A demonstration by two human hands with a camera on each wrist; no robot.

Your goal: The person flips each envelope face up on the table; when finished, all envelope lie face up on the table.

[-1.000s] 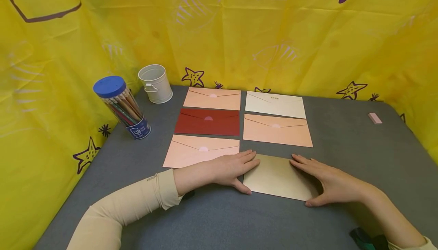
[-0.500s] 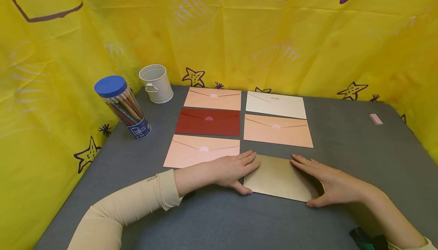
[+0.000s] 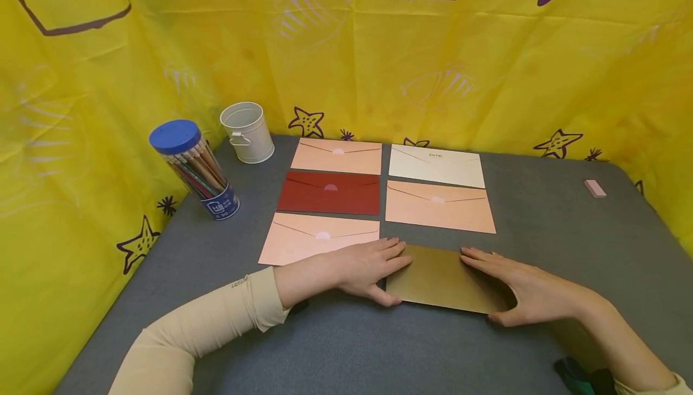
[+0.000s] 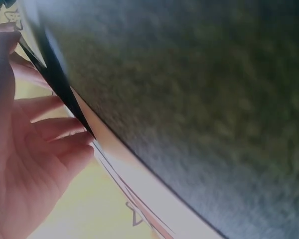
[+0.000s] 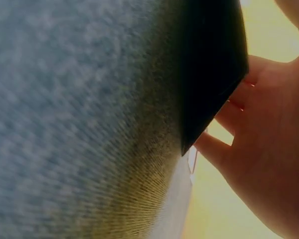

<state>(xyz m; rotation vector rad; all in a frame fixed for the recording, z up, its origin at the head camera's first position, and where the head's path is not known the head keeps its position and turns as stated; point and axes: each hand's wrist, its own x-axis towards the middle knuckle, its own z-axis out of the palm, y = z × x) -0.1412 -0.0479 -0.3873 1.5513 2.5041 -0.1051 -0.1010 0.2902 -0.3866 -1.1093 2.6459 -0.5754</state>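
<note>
A plain gold envelope [image 3: 441, 278] lies crosswise between my two hands, its near edge tipped up off the table. My left hand [image 3: 368, 269] holds its left end, fingers on top toward the far corner and thumb at the near corner. At the right end my right hand [image 3: 525, 287] holds it likewise, fingers at the far corner and thumb at the near one. In both wrist views the envelope's dark, shadowed underside [image 4: 65, 92] slants up from the table between thumb and fingers. Just behind the left hand lies a pale pink envelope [image 3: 303, 244].
Farther back lie a red envelope [image 3: 328, 202], a white envelope [image 3: 433, 169] and two peach envelopes [image 3: 346, 163], in two columns. A blue-lidded tub of pencils [image 3: 197, 169] and a white pail [image 3: 249, 136] stand at left. A pink eraser [image 3: 595, 188] lies far right, before a yellow cloth [image 3: 346, 52].
The gold envelope's near edge has risen slightly and its face has turned darker. The right thumb has shifted a little at the near corner; the left hand has barely moved.
</note>
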